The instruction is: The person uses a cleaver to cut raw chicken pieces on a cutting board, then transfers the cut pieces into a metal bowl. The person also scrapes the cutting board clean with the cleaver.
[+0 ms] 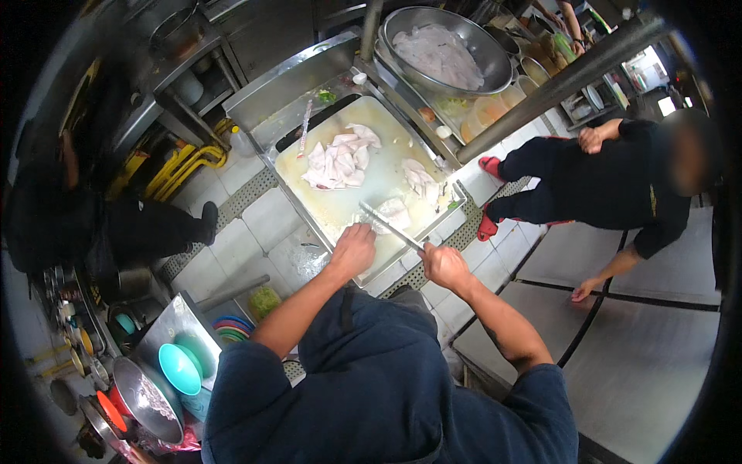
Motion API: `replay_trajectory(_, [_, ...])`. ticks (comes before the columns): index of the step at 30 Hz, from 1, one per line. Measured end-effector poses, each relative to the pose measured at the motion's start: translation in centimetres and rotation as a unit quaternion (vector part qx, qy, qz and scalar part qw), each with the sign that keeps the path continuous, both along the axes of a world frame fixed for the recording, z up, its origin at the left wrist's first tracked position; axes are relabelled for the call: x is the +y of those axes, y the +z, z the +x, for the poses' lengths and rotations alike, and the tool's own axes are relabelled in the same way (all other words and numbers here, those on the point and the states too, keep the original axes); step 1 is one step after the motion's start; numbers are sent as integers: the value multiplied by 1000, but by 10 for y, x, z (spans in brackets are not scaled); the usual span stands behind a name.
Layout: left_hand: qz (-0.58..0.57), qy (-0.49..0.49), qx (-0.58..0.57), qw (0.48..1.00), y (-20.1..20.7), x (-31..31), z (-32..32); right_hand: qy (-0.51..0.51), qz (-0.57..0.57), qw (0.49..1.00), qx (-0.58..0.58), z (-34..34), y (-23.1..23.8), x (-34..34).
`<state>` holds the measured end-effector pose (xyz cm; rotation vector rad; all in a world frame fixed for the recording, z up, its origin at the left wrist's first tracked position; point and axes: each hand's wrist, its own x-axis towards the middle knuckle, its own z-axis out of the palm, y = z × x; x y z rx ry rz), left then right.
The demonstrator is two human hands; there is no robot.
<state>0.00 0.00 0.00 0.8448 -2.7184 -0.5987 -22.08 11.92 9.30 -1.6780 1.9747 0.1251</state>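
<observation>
My right hand (pixel 446 268) is closed around the handle of a long knife (pixel 399 233), whose blade points up and left over a large pale cutting board (pixel 309 207). Beside the blade lies a flat white piece of squid (pixel 395 213). My left hand (pixel 353 251) is bent with its fingers together at that piece's near left edge; the fingertips are partly hidden. Farther back on the board is a heap of white squid pieces (pixel 338 161), and a smaller pile (pixel 420 182) sits to the right. A slim, patterned stick-like tool (pixel 305 128) lies at the board's far left edge.
A big metal bowl (pixel 390 31) of white pieces stands beyond the board. To the right, a co-worker (pixel 610 174) in dark clothes stands near metal counters (pixel 657 340); another person (pixel 147 232) is at the left. Turquoise bowls (pixel 180 370) stand at lower left. A thick pipe (pixel 541 97) slants across upper right.
</observation>
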Motion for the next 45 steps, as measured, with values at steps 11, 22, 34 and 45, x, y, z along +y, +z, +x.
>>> replay_trajectory(11, [-27, -71, 0, 997, -6, -40, -40, -25, -72, 997, 24, -17, -4, -6])
replay_trajectory(22, [-26, -72, 41, 996, -3, -39, -10, -119, -51, 992, 1, -24, 9, 91])
replay_trajectory(34, [-14, -65, -9, 998, -2, -39, -3, -231, -3, 972, -50, 71, 4, 132])
replay_trajectory(45, [-30, 110, 108, 988, 0, -95, -11, -136, -165, 976, -39, -20, -55, 18])
